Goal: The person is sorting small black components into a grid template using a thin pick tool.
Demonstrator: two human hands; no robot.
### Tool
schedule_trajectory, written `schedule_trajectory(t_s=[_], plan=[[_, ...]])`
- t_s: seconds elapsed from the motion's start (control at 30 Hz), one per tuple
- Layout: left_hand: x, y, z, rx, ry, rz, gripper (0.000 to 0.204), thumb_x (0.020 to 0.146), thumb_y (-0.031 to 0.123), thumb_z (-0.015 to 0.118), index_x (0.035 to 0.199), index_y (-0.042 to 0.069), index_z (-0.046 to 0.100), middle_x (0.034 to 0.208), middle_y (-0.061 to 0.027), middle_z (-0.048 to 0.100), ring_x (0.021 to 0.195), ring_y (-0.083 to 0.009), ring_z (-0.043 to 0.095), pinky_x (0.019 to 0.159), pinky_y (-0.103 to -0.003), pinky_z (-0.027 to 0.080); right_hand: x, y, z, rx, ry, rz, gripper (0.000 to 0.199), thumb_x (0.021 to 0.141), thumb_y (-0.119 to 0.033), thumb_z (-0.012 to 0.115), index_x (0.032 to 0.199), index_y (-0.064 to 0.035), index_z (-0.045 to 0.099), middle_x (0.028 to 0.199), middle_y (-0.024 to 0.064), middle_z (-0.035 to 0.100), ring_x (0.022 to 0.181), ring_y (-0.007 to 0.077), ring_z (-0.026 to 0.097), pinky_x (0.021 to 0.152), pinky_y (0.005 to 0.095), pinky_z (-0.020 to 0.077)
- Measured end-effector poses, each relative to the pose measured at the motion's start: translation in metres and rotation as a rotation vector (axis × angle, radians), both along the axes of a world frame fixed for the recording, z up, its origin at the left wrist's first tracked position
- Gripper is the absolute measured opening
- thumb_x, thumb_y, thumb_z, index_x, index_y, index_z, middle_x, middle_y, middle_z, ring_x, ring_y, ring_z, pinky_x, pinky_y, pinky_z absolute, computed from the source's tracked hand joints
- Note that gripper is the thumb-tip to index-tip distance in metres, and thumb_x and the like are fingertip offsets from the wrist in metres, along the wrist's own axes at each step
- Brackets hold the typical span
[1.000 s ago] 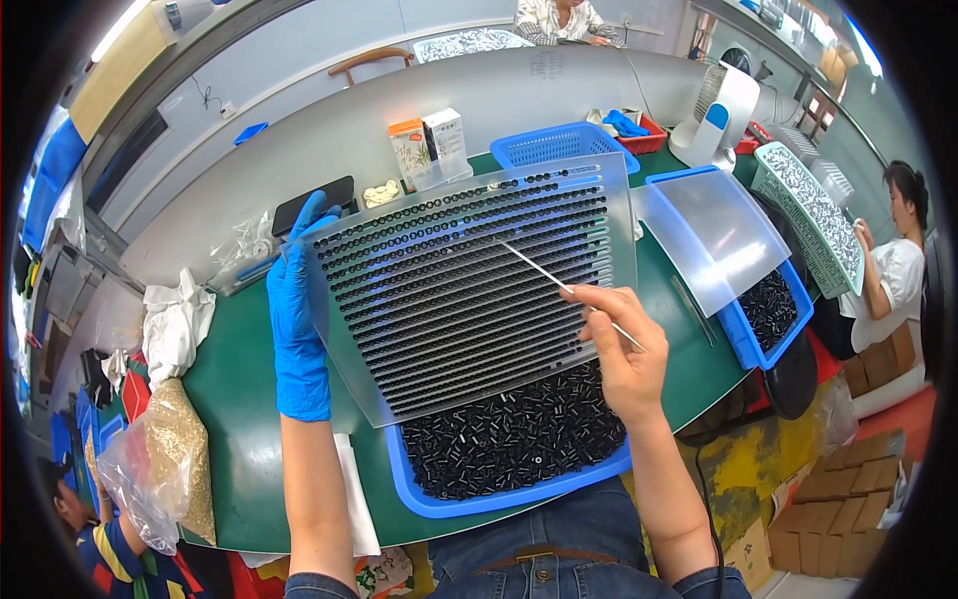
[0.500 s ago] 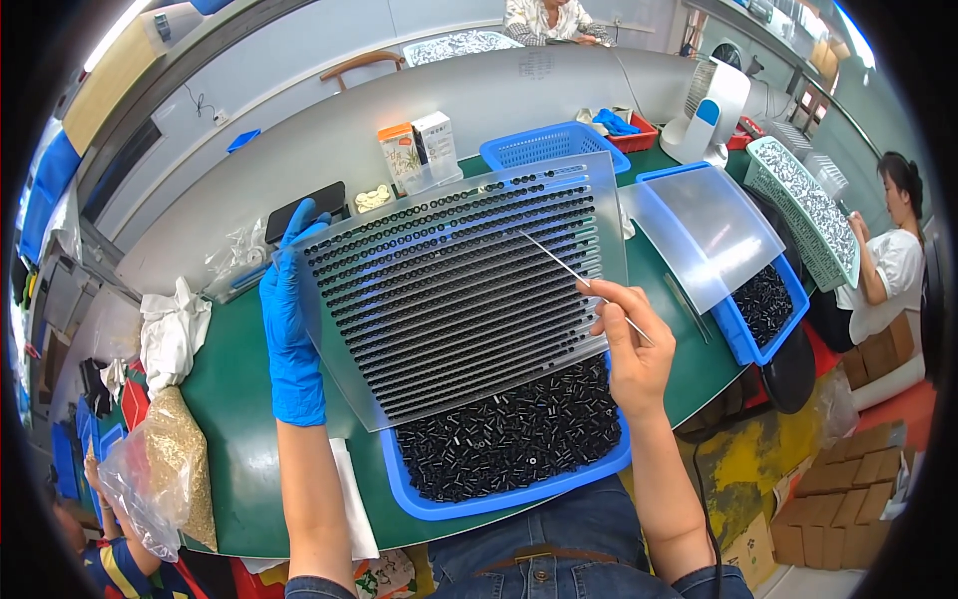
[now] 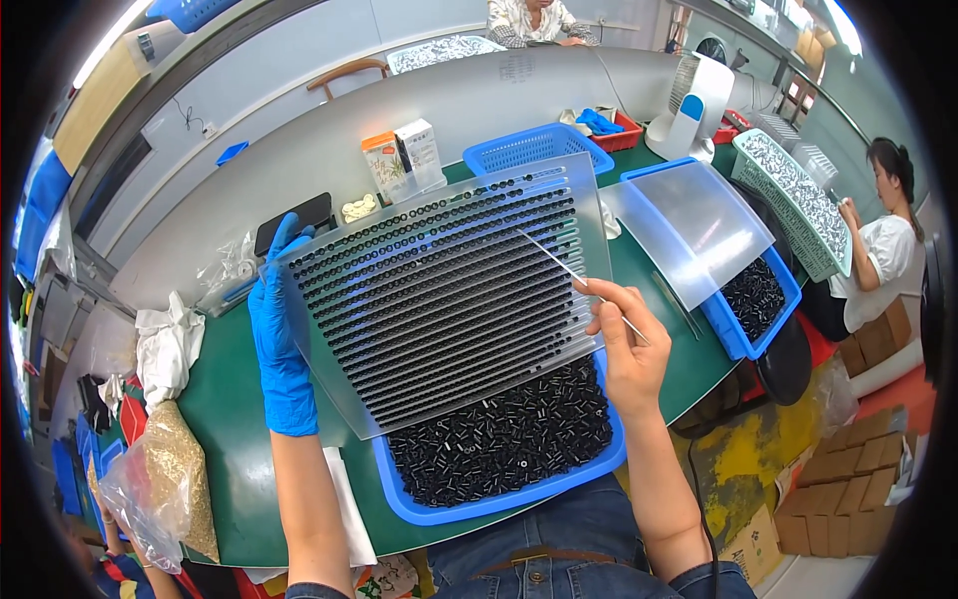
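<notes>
My left hand (image 3: 279, 339), in a blue glove, grips the left edge of a clear plastic plate (image 3: 592, 215). The plate is tilted above a blue basket (image 3: 424, 514) and carries many slotted rows filled with small black cylindrical parts (image 3: 429, 309). Toward the upper right, some slots show bare ends. My bare right hand (image 3: 631, 339) pinches a thin metal rod (image 3: 554, 258), whose far tip lies over the upper middle rows; whether it touches a part I cannot tell. Loose black parts (image 3: 499, 444) fill the basket below, partly hidden by the plate.
On the right, a second blue basket (image 3: 743, 344) of black parts is half covered by a frosted sheet (image 3: 699, 235). An empty-looking blue basket (image 3: 539, 150) and a white fan (image 3: 691, 110) stand behind. A bag of gold-coloured pieces (image 3: 178, 474) lies left. People sit nearby.
The whole view has shifted slightly, with the scene moving left in the picture. The plate, rod and both hands keep nearly the same pose.
</notes>
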State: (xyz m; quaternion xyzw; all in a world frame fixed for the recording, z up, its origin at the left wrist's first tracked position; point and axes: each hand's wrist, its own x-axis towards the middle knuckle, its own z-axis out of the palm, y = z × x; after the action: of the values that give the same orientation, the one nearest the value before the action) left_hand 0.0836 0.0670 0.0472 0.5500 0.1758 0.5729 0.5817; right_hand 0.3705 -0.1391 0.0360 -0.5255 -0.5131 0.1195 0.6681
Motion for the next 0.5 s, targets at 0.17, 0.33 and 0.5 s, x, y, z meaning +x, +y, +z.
schedule_trajectory(t_s=[0.17, 0.33, 0.5], plan=[[-0.0023, 0.0008, -0.0007, -0.015, -0.004, -0.017, 0.060, 0.098, 0.036, 0.053, 0.145, 0.001, 0.037, 0.136, -0.0147, 0.053, 0.121, -0.0194, 0.053, 0.104, -0.032, 0.044, 0.0022, -0.0007, -0.0014, -0.012, 0.032, 0.004, 0.024, 0.098, -0.009, 0.052, 0.114, 0.0031, 0.064, 0.108, 0.0105, 0.067, 0.080, 0.0089, 0.053, 0.069, 0.0214, 0.0468], [0.0021, -0.0031, 0.0007, 0.008, 0.003, 0.000, 0.060, 0.098, 0.035, 0.053, 0.145, 0.001, 0.037, 0.138, -0.0151, 0.051, 0.122, -0.0195, 0.052, 0.105, -0.033, 0.044, 0.0049, 0.0008, -0.0025, 0.023, 0.055, -0.048, 0.021, 0.096, -0.009, 0.055, 0.111, -0.0011, 0.068, 0.105, 0.0073, 0.070, 0.086, 0.0120, 0.059, 0.065, 0.0241, 0.0515], [0.0012, -0.0034, 0.0022, -0.015, 0.003, 0.008, 0.058, 0.099, 0.034, 0.053, 0.144, 0.000, 0.038, 0.134, -0.0137, 0.055, 0.119, -0.0184, 0.054, 0.104, -0.032, 0.045, 0.0006, 0.0010, -0.0033, 0.027, 0.029, -0.024, 0.020, 0.096, -0.009, 0.056, 0.110, -0.0013, 0.068, 0.104, 0.0072, 0.070, 0.085, 0.0125, 0.059, 0.063, 0.0238, 0.0513]])
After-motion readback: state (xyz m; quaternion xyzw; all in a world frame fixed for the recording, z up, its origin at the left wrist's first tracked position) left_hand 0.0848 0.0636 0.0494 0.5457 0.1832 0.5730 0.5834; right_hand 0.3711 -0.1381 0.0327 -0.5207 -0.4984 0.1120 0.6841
